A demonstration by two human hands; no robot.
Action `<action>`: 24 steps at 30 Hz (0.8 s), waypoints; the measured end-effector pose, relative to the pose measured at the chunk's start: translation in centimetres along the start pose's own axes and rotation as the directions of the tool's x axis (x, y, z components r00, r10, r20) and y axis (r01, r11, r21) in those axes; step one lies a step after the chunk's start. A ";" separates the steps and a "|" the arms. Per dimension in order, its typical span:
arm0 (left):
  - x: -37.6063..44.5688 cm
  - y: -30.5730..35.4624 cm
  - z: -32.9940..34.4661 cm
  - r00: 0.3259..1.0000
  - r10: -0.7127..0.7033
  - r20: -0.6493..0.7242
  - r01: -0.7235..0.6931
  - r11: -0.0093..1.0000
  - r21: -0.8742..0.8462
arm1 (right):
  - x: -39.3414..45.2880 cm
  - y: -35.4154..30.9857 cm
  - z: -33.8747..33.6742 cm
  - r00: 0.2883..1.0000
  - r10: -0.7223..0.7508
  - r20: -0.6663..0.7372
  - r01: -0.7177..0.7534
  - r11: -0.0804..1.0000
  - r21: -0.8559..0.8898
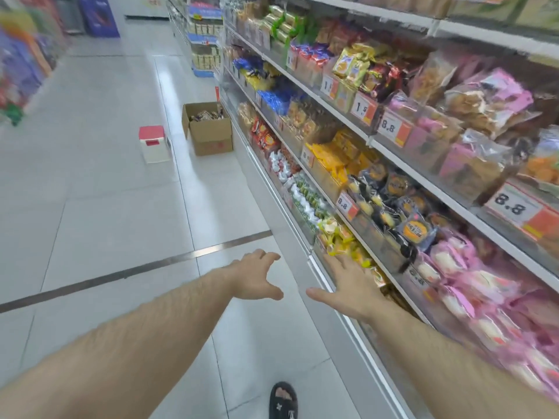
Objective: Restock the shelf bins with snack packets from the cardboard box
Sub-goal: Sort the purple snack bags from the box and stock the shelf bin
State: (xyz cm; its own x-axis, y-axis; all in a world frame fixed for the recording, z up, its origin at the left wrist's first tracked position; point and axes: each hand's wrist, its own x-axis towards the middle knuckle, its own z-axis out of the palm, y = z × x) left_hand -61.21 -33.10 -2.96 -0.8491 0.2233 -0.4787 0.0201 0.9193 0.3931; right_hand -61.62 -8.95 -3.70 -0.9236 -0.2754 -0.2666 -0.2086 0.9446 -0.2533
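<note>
Both hands are reaching forward empty, fingers spread: the left hand [254, 275] and right hand [348, 285] are pointing toward the cardboard box [208, 130], sitting well ahead up the aisle.

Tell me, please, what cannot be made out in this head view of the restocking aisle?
- Cardboard box: packets inside too small and distant to identify.
- Left-side display: motion-blurred, goods unreadable.
- Pink packets: blurred, partly cut off by the right edge.
- Left hand and right hand: open and empty; what they reach for is unclear.
</note>
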 end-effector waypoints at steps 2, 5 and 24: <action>3.5 -1.8 -3.6 0.999 -0.037 -0.001 0.037 0.999 -0.006 | 5.9 -0.6 -1.7 0.999 -0.029 0.015 0.029 0.999 0.016; 8.1 -4.5 -9.4 0.997 -0.060 -0.039 0.058 0.997 -0.045 | 14.2 -2.4 -4.3 0.997 -0.065 0.036 0.064 0.998 0.029; 34.6 -38.6 -39.5 0.996 -0.087 -0.002 0.086 0.988 -0.129 | 60.8 -27.9 -9.7 0.993 -0.045 0.112 0.034 0.994 0.099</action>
State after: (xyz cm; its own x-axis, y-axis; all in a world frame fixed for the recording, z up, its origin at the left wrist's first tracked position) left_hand -112.20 -73.64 -3.61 -0.8487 0.1413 -0.5096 -0.1217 0.8856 0.4483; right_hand -115.12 -50.31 -3.86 -0.8712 -0.3363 -0.3577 -0.2071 0.9123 -0.3532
